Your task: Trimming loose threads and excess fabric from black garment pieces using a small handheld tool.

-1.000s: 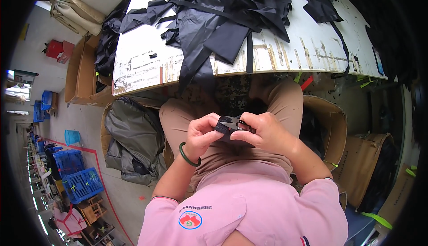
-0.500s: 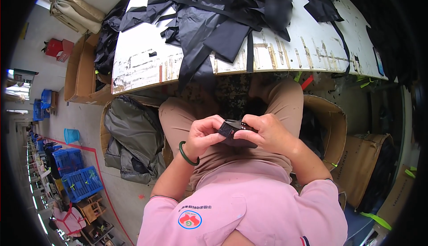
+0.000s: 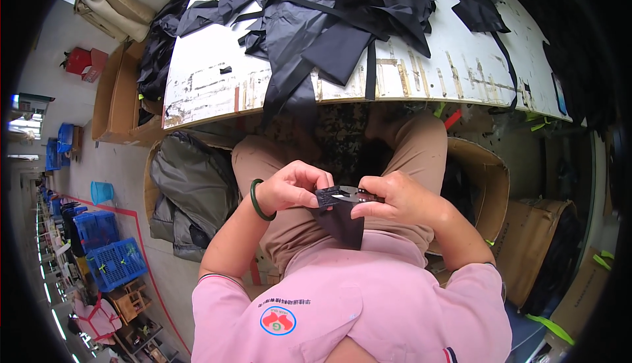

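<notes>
My left hand (image 3: 294,186) pinches the upper edge of a small black fabric piece (image 3: 343,225) above my lap. The rest of that piece hangs down between my hands. In my right hand (image 3: 400,198), fingers closed, is a pair of thread snips (image 3: 353,194) with metal blades and a dark handle. The blades point left and meet the strip-like edge of the fabric at my left fingertips. Whether they cut into it cannot be made out.
Ahead is a worn white table (image 3: 217,93) with a heap of black fabric pieces (image 3: 309,27). Beside my knees stand cardboard boxes, one holding a grey-green padded item (image 3: 191,185). More cartons (image 3: 526,251) are at right; blue crates (image 3: 117,267) lie off left.
My left hand has shifted slightly left, and the fabric now hangs lower and more openly. The metal blades of the snips have come into view against its edge.
</notes>
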A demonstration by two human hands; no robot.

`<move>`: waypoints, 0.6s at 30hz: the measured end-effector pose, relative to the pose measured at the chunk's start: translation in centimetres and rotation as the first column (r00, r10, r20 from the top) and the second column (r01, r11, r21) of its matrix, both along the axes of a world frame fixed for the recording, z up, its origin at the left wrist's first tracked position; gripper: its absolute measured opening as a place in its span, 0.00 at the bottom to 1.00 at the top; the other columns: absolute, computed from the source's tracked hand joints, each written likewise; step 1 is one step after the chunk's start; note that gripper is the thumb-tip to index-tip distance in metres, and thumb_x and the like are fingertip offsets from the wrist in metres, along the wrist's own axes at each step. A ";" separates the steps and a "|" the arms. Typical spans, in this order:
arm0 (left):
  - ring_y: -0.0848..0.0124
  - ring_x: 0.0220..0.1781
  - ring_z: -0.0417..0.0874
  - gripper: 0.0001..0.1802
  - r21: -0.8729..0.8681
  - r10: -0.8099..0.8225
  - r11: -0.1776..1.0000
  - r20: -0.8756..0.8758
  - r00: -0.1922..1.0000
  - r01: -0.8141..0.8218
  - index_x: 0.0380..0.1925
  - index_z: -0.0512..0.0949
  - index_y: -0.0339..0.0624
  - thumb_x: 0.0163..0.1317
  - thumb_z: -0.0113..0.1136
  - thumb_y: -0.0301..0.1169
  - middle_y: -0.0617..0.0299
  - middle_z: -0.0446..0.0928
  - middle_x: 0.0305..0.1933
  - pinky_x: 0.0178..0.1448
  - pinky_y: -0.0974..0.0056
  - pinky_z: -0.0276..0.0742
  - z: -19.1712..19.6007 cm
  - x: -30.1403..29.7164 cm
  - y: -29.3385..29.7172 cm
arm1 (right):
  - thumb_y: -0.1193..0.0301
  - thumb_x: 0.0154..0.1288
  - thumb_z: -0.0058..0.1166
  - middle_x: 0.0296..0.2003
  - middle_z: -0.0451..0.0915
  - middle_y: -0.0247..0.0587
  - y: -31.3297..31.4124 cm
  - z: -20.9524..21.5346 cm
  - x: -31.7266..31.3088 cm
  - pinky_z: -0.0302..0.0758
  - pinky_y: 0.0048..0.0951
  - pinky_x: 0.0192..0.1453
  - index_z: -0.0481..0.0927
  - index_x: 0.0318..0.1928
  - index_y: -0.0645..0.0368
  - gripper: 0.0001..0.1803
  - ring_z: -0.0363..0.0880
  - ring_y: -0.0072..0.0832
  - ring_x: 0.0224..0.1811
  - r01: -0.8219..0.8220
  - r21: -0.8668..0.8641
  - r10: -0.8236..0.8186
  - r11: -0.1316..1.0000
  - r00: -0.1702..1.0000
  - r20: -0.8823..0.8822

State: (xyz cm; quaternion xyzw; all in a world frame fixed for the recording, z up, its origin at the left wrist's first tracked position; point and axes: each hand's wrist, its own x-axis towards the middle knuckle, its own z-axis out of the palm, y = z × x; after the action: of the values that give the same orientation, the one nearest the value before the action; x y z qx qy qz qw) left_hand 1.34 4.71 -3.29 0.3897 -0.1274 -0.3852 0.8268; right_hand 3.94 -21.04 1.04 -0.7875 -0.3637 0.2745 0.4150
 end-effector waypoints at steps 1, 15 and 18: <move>0.67 0.37 0.76 0.07 0.006 -0.029 1.000 -0.025 0.999 0.030 0.28 0.78 0.29 0.50 0.64 0.23 0.53 0.77 0.35 0.44 0.66 0.71 0.0 0.0 0.1 | 0.49 0.59 0.59 0.15 0.72 0.49 0.0 0.0 0.0 0.68 0.40 0.24 0.73 0.26 0.61 0.25 0.73 0.48 0.19 -0.003 -0.001 0.003 1.000 1.000 0.000; 0.72 0.38 0.78 0.06 0.015 -0.193 0.981 -0.077 0.978 0.194 0.31 0.80 0.29 0.52 0.62 0.21 0.59 0.79 0.35 0.48 0.69 0.71 0.2 0.3 -0.1 | 0.48 0.57 0.60 0.15 0.72 0.47 0.2 -0.4 -0.2 0.69 0.41 0.24 0.75 0.28 0.59 0.25 0.73 0.48 0.19 -0.065 -0.020 0.067 0.998 0.978 0.200; 0.72 0.38 0.78 0.06 0.027 -0.206 0.978 -0.053 0.977 0.207 0.31 0.80 0.30 0.52 0.62 0.21 0.59 0.79 0.35 0.48 0.69 0.71 0.1 0.3 0.1 | 0.47 0.57 0.59 0.15 0.72 0.48 0.0 -0.5 -0.1 0.69 0.41 0.25 0.75 0.28 0.59 0.25 0.73 0.48 0.19 -0.075 -0.023 0.078 0.997 0.978 0.194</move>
State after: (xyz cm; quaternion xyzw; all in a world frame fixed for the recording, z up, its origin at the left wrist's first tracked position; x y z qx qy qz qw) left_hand 1.64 4.77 -3.19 0.3777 -0.1402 -0.4807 0.7789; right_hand 3.87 -21.03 0.50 -0.7993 -0.4304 0.2148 0.3603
